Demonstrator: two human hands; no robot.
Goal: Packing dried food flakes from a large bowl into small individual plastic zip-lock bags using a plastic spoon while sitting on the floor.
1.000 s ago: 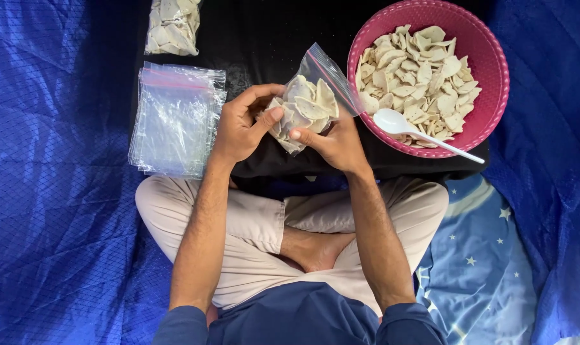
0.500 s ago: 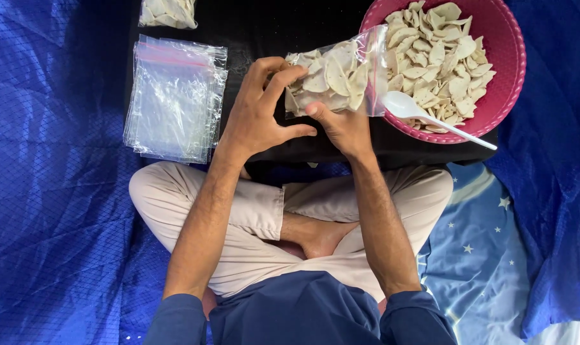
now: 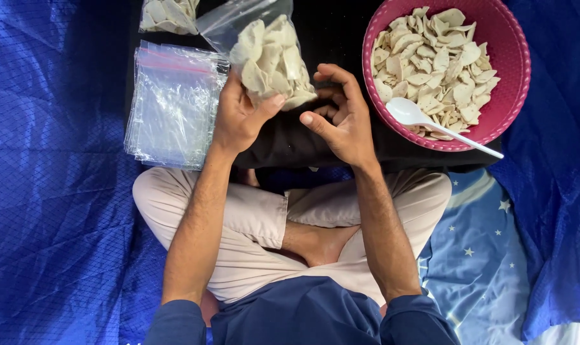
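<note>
A makeshift home workplace on the floor is shown, not a factory or shop. The ground is covered by a blue tarpaulin and a star-printed bedsheet, and bare crossed legs are seen beside a pink plastic bowl of pale chips and a stack of empty zip bags.

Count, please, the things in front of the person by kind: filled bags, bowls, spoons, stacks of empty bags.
Filled bags: 2, one in the left hand, one at the top edge
Pink bowl: 1
White spoon: 1
Stack of empty bags: 1
Total: 5
</note>
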